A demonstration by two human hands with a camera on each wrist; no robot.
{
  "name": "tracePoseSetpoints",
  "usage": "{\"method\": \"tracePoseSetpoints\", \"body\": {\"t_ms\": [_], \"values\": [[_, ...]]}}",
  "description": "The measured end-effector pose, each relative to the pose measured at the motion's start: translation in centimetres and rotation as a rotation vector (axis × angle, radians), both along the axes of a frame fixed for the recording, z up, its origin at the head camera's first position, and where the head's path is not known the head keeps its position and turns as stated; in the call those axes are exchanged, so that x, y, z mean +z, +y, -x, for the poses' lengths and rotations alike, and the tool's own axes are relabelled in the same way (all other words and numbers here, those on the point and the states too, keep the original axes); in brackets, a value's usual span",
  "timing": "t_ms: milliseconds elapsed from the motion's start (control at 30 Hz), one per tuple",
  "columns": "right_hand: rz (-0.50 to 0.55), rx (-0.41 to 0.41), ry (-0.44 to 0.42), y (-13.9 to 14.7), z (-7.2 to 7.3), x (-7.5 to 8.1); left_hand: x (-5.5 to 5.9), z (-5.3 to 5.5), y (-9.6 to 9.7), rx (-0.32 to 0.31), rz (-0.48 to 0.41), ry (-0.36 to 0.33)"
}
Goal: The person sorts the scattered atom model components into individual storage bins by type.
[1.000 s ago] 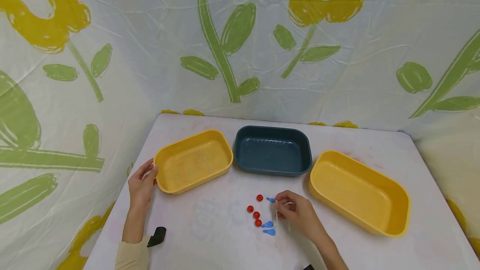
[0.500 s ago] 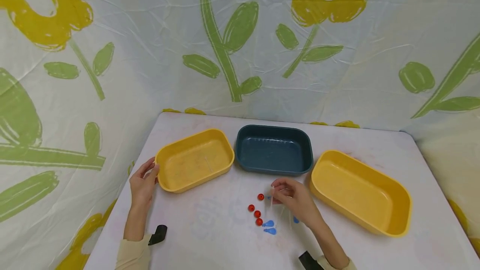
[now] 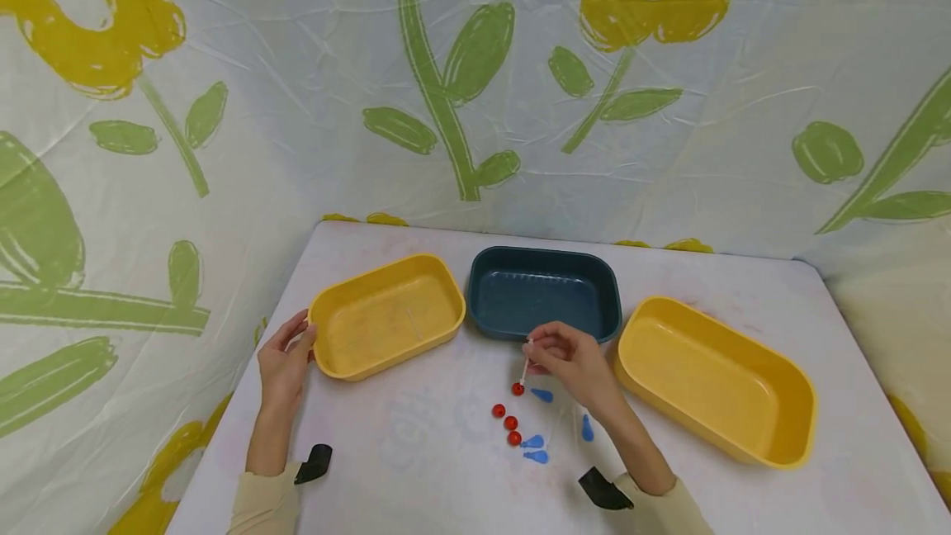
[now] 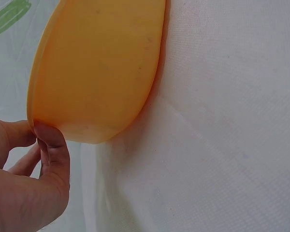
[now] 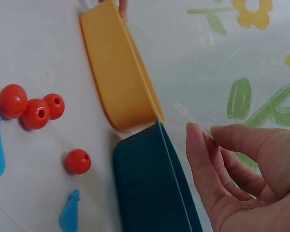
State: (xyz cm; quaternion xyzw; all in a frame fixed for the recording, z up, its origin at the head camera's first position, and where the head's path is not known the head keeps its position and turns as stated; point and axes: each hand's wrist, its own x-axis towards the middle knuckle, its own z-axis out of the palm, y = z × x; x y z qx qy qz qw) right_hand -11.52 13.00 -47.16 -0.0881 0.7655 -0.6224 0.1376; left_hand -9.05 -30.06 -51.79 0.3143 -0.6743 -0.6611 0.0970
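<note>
My left hand [image 3: 281,366] grips the near-left end of a yellow bin [image 4: 96,63], thumb and fingers on either side of its rim. Between thumb and forefinger, my right hand [image 3: 572,360] pinches a thin white stick [image 3: 525,363], just before the front wall of a dark teal bin [image 3: 513,332]. In the head view the stick's lower end overlaps a red bead [image 5: 78,161]. Other red beads [image 5: 12,101] with holes lie on the table close to small blue balloon-shaped pieces [image 3: 537,456]. One such blue piece [image 3: 542,395] lies below my right hand.
Another yellow bin [image 3: 713,386] stands angled at the right. Thin whitish sticks [image 3: 575,423] lie on the white table near a blue piece [image 3: 588,428]. A single thin stick [image 3: 413,324] lies inside the left yellow bin. Flower-printed cloth [image 3: 312,89] walls in the table.
My right hand has moved away from me and slightly left with the white stick, toward the teal bin, uncovering blue pieces. My left hand stays on the yellow rim.
</note>
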Motion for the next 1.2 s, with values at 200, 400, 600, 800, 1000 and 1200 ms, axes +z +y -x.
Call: {"method": "tracePoseSetpoints", "body": {"t_ms": [200,400,600,800,1000,1200], "values": [[0.04,-0.003,-0.015,-0.8,0.9,0.7,0.0,0.0,0.0,0.003,0.001,-0.007],[0.065,-0.006,0.009,-1.7,1.8,1.0,-0.1,0.0,0.1,0.01,-0.003,0.003],[0.103,-0.002,0.009,-2.8,2.5,1.4,-0.1,0.0,0.0,0.004,-0.007,0.015],[0.113,-0.01,0.018,-3.8,3.2,1.9,0.1,0.0,0.0,0.008,-0.01,0.011],[0.154,-0.021,0.036,-4.9,4.1,2.2,0.2,0.0,0.1,-0.002,-0.006,0.019],[0.192,-0.026,0.04,-6.2,4.8,2.3,0.3,0.0,0.2,0.003,0.002,0.014]]}}
